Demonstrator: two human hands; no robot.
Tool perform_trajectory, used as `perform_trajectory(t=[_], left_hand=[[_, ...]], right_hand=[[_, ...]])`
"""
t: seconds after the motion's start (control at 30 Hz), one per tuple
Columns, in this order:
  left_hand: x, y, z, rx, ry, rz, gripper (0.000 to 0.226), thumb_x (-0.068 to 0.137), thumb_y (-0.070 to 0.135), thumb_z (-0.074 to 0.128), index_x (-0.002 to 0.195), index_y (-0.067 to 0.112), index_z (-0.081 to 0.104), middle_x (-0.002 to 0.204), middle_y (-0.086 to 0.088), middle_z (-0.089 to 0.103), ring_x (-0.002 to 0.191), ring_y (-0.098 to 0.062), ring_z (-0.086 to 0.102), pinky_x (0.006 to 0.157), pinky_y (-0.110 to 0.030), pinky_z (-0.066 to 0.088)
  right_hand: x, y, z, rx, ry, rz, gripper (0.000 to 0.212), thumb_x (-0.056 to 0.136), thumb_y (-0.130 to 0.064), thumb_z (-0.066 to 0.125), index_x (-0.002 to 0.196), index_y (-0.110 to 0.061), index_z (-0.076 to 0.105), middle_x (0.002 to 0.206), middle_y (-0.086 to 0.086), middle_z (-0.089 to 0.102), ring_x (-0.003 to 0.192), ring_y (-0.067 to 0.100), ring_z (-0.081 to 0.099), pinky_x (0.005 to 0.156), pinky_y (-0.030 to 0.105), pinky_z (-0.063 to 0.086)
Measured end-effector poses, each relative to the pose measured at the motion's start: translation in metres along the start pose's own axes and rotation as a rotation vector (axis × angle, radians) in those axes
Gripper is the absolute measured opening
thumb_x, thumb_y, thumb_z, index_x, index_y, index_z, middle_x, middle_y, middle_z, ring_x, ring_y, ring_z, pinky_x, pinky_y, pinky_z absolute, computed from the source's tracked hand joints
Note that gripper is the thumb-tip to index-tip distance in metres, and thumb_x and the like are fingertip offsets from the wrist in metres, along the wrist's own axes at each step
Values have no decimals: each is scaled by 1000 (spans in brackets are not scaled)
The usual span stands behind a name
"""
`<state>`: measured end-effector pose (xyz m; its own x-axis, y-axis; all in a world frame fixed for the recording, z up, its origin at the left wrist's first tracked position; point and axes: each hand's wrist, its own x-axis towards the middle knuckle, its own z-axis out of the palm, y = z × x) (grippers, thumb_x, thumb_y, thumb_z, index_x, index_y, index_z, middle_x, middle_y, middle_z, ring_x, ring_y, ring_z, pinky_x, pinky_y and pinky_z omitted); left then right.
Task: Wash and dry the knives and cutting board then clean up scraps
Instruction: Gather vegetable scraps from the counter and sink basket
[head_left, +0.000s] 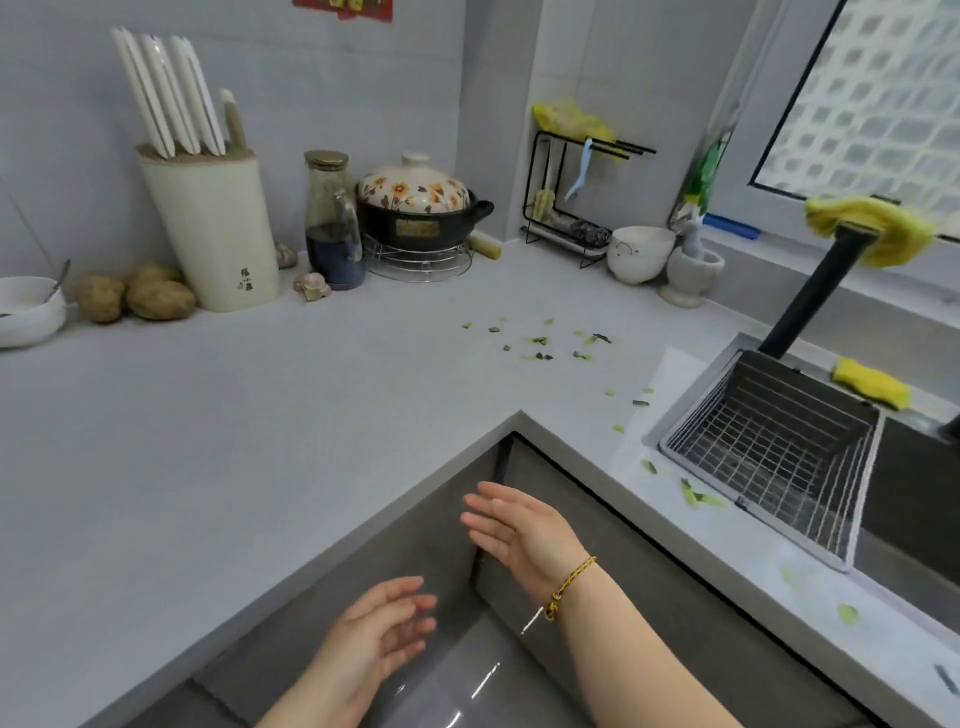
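Both my hands hover empty in front of the counter corner, below its edge. My left hand (382, 631) has relaxed, slightly spread fingers. My right hand (511, 530) is flat with straight fingers, a braided bracelet on its wrist. Green vegetable scraps (540, 343) lie scattered on the grey countertop (260, 415) and along the sink's front rim (698, 496). Several white-handled knives (166, 93) stand in a cream knife block (213, 234) at the back left. No cutting board is in view.
A wire basket (769, 447) sits in the sink under a black faucet (810, 296) draped with a yellow cloth (878, 223). A yellow sponge (870, 382) lies behind it. Potatoes (156, 296), a bottle (332, 223), a flowered clay pot (415, 202), a bowl (636, 252) and a rack (566, 192) line the wall.
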<state>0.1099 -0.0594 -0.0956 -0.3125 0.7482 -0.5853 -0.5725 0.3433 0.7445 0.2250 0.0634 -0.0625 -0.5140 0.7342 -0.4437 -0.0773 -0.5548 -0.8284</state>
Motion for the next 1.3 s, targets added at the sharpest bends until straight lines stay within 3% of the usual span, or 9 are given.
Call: perform_trajectory(t=[0.23, 0.5, 0.57, 0.67, 0.8, 0.87, 0.97, 1.1, 1.3], left_hand=[[54, 70, 95, 40, 80, 248, 23, 91, -6, 42, 84, 8, 59, 76, -9, 63, 66, -19, 59, 69, -27, 47], [135, 117, 134, 452, 316, 388, 22, 87, -1, 50, 87, 18, 59, 87, 4, 57, 81, -21, 56, 76, -28, 46], [154, 127, 138, 484, 332, 400, 21, 88, -1, 50, 95, 17, 58, 88, 8, 55, 79, -19, 54, 66, -20, 42], [187, 142, 140, 464, 306, 409, 20, 89, -1, 48, 97, 13, 59, 92, -1, 59, 82, -20, 55, 73, -25, 46], [227, 178, 134, 231, 305, 378, 16, 91, 0, 48, 100, 9, 58, 96, -7, 57, 84, -18, 55, 74, -24, 46], [247, 196, 126, -76, 253, 323, 14, 95, 6, 44, 98, 10, 57, 94, -4, 56, 87, -19, 55, 73, -23, 44], [275, 218, 111, -425, 159, 224, 22, 99, 21, 36, 96, 11, 55, 102, -5, 55, 99, -22, 53, 91, -32, 41], [294, 228, 102, -568, 115, 173, 29, 99, 28, 33, 91, 12, 56, 98, -6, 58, 91, -20, 56, 94, -36, 35], [314, 233, 99, -655, 112, 143, 29, 99, 26, 33, 92, 9, 56, 96, -9, 60, 88, -21, 57, 86, -37, 45]], right_hand=[[40, -108, -62, -251, -21, -41, 11, 91, -5, 52, 90, -14, 58, 89, 5, 63, 79, 15, 61, 67, 19, 54], [111, -142, -105, -458, 159, -129, 21, 91, -2, 50, 111, -5, 56, 83, 0, 55, 70, 11, 54, 70, 24, 51], [127, -147, -112, -523, 181, -145, 23, 90, -1, 49, 112, -4, 56, 88, 3, 56, 70, 12, 53, 69, 23, 50], [162, -160, -114, -639, 198, -173, 28, 88, -1, 51, 115, -3, 57, 98, 8, 55, 74, 16, 52, 63, 18, 47], [220, -180, -93, -892, 154, -196, 31, 88, -9, 54, 119, -8, 57, 100, 2, 51, 71, 12, 49, 61, 13, 42], [250, -188, -73, -1007, 126, -192, 35, 90, -12, 54, 125, -12, 52, 109, 4, 51, 85, 14, 48, 70, 17, 38], [289, -193, -42, -1104, 73, -186, 45, 91, -14, 53, 134, -19, 42, 132, 6, 45, 102, 21, 52, 85, 22, 41], [329, -187, -20, -1309, 11, -167, 46, 92, -19, 49, 137, -22, 38, 137, 6, 37, 119, 22, 47, 101, 28, 37], [363, -185, 1, -1479, -14, -204, 32, 92, -16, 46, 124, -12, 50, 126, 9, 43, 118, 25, 42, 90, 28, 39]])
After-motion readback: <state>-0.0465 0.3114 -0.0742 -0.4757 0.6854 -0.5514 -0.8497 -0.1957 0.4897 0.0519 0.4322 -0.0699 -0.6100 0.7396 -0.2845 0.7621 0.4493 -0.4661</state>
